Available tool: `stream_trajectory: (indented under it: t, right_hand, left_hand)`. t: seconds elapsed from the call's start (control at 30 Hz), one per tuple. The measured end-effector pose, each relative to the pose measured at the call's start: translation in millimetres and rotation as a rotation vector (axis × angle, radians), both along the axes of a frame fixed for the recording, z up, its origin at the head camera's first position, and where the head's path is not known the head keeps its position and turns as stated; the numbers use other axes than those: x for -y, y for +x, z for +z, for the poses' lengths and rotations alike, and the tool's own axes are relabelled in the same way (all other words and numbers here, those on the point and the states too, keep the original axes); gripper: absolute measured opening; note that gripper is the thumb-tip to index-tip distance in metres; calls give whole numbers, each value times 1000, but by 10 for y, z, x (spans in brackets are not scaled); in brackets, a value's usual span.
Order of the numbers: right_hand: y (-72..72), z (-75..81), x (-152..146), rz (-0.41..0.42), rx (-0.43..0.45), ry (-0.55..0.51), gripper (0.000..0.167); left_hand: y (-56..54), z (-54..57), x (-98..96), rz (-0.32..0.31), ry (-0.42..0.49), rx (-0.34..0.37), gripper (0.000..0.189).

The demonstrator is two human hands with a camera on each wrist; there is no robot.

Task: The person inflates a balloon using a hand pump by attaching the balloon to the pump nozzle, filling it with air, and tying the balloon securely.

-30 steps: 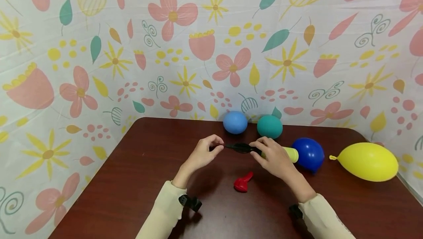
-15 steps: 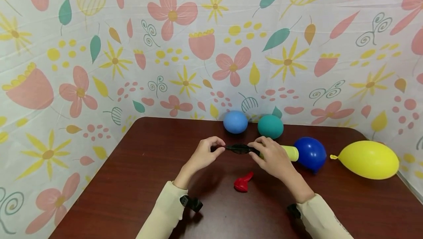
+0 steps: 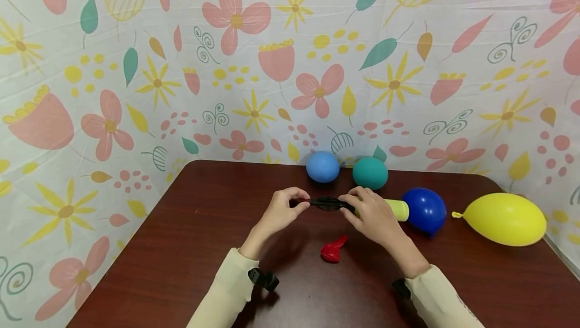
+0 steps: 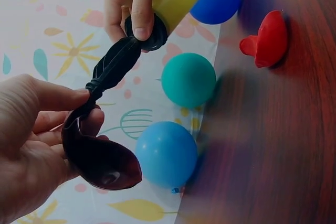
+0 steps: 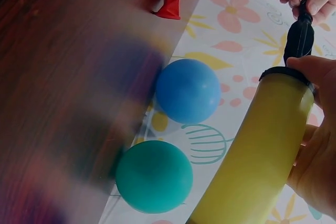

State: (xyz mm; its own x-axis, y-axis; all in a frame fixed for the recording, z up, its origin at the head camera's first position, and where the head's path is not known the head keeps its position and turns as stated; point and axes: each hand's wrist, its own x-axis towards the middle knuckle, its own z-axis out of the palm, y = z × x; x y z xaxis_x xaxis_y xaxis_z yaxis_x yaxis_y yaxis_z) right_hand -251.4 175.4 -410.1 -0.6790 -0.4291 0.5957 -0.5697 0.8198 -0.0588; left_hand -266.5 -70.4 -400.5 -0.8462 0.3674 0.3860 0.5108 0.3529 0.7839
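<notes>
My left hand (image 3: 276, 213) pinches the neck of a limp dark maroon balloon (image 4: 100, 162) at the tip of a black nozzle; thumb and fingers hide part of the neck. That nozzle belongs to a hand balloon pump (image 5: 252, 150) with a yellow barrel. Gripping the pump near its black collar is my right hand (image 3: 373, 217), thumb at the nozzle's base in the left wrist view. The pump is held above the table, its nozzle towards the left hand. Nearer the front lies an uninflated red balloon (image 3: 332, 251) on the tabletop.
A light blue balloon (image 3: 322, 167) and a teal balloon (image 3: 370, 173) sit at the brown table's (image 3: 217, 192) back edge. Further right are a dark blue balloon (image 3: 424, 211) and a long yellow balloon (image 3: 505, 219). Behind hangs a flower-patterned cloth (image 3: 276, 106).
</notes>
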Motion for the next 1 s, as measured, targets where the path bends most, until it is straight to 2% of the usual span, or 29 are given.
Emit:
stream_trajectory:
  t: [0.2,0.5,0.8,1.0]
  right_hand:
    - [8,12,15,-6,13,2,24]
    - [28,15,26,1,-8,-14,24]
    - [24,-4,60,15,-22,-42,23]
    - [38,-30,76,25,-10,-75,23]
  left_hand:
    - [-4,-3,-7,19,0,-7,12]
    - [-8,-18,-6,22,55,42,13]
    - [-13,-42,-5,-21,159,172,18]
    - [-23,-51,-8,-18,167,140,19]
